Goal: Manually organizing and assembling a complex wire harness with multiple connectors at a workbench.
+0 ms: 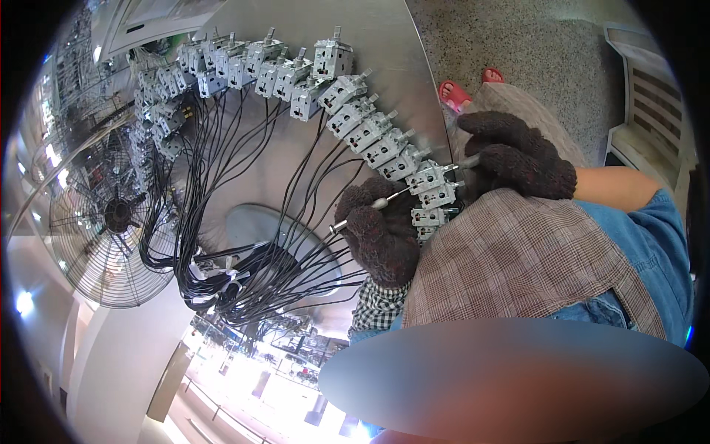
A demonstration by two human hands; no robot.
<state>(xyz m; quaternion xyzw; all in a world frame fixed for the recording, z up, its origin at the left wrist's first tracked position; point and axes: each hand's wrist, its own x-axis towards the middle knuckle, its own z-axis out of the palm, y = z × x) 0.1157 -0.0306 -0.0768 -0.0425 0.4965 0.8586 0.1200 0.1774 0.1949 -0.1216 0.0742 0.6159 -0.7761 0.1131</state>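
Note:
In a dark knitted glove, my left hand (pixel 379 233) is closed around a slim screwdriver-like tool (pixel 380 203). Its thin metal shaft reaches to the edge of a small silvery metal box (pixel 429 177) with round holes and a projecting stem. On the other side of that box, my right hand (pixel 514 154), gloved alike, has its fingers closed at the stem end. More such boxes (pixel 383 150) stand side by side in a curved row leading away from my hands. Another box (pixel 429 217) lies close to my apron. Part of my left fingers' grip is hidden.
Many black cables (pixel 196 192) run from the boxes to a bundle above a round grey disc (pixel 248 222) on the metal tabletop (pixel 384 59). A wire-caged fan (pixel 115 214) stands at the left. A slatted seat (pixel 654 100) is at the far right.

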